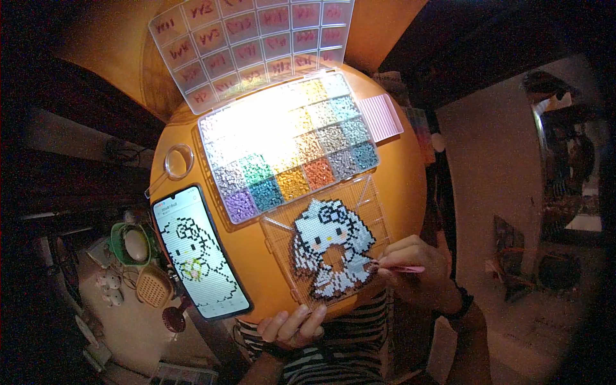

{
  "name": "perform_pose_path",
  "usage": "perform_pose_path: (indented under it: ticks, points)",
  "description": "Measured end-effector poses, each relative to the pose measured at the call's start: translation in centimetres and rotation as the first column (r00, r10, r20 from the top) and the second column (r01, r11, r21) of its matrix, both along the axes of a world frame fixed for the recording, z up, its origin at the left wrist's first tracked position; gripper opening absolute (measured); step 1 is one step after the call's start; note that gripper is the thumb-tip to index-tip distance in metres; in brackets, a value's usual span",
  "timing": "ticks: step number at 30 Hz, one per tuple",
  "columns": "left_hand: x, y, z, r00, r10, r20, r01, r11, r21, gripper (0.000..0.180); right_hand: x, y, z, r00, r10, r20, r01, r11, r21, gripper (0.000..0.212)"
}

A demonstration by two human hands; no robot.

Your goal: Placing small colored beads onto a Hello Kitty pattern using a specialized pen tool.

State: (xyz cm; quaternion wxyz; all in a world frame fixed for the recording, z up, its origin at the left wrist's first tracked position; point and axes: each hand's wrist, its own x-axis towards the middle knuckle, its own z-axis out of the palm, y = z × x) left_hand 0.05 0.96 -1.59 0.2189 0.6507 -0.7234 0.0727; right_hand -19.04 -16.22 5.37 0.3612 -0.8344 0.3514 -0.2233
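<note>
On a clear pegboard (282,253) lies a fuse bead picture (324,234) of a white cat-like figure with long ears, black outlines and a bow. My right hand (417,266) pinches pink tweezers (407,269), their tip over the picture's right edge; whether a bead is in the tip I cannot tell. My left hand (294,328) rests at the near edge of the table beside the board's lower corner, its fingers apart and holding nothing. Left of the board, a phone (200,253) displays a gridded pattern of a similar figure.
Behind the board stands an open bead box (308,151) with many coloured compartments, its lid (256,48) raised and glare washing out its middle. A ridged pink tray (380,119) sits beside it. A clear round scoop (179,162) lies left on the round orange table (404,186).
</note>
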Motion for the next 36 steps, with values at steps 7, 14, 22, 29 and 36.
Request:
perform_pose_path:
  ticks: [7,14,22,29,36]
  points:
    - [0.4,0.0,0.3,0.999,-0.036,-0.003,0.037,0.999,0.016,0.02,0.0,-0.2,0.3,0.999,-0.019,0.049,0.019,1.0,-0.003,0.015]
    - [0.0,0.1,-0.3,0.999,-0.023,-0.048,0.021,0.999,-0.028,0.019,-0.5,-4.3,-1.6,0.86,-0.124,0.495,-0.017,0.963,0.271,0.008]
    - [0.0,-0.3,1.3,0.999,-0.005,-0.047,0.006,0.999,0.032,0.023,5.0,-11.5,0.5,0.902,-0.298,0.314,0.319,0.947,-0.018,0.005]
    - [1.2,0.2,1.6,0.992,-0.116,0.054,0.113,0.992,0.06,0.027,6.1,-14.0,-1.4,0.945,-0.225,0.238,0.235,0.972,-0.012,0.008]
    - [0.8,2.1,-0.5,0.998,-0.054,0.028,0.053,0.997,0.058,0.031,6.9,-14.2,-2.2,0.968,-0.167,0.188,0.199,0.966,-0.167,0.009]
